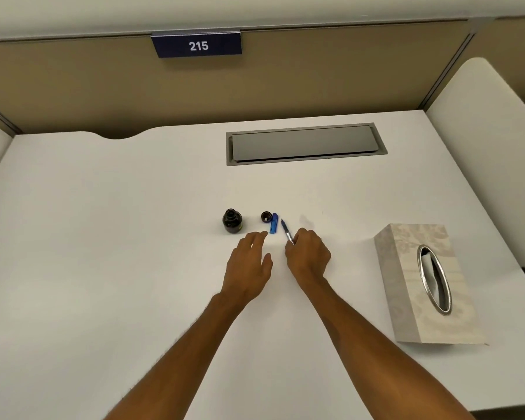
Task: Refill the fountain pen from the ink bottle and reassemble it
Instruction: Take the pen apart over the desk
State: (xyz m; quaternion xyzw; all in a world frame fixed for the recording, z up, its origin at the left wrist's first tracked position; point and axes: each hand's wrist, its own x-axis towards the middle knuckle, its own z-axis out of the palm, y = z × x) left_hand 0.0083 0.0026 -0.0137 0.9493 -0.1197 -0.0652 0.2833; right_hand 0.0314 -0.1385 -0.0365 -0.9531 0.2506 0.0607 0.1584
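So the right hand (308, 256) was pinching the silvery back end of the pen's inner section (286, 232), with the dark blue nib end pointing away toward the back of the desk (103, 237). I couldn't tell if it was lifted or lying flat. The left hand (250, 259) was open with straight fingers and held nothing, its tips just short of the blue barrel (274, 227). That could be barrel plus cap lying side by side, too small to say. My guess is that inner section is light, skinny and smooth, so it'd roll or slip easily, and the nib is the delicate inky bit. I'd keep the grip on the middle or back end and never on the tip. The barrel looked like stiff plastic, easy to grab round its sides. The ink bottle (232, 221) stood upright and uncapped just left of everything, small squat dark glass, and I couldn't see the ink level through it. Its bottle lid (266, 216) sat open side up between the bottle and the barrel, touching or nearly touching the barrel. With the bottle open, one knock means a spill, so I'd steady it by the body while dipping. Off to the right, well apart, sat a tissue box (422, 283) with a tissue showing in its oval slot, handy for wiping
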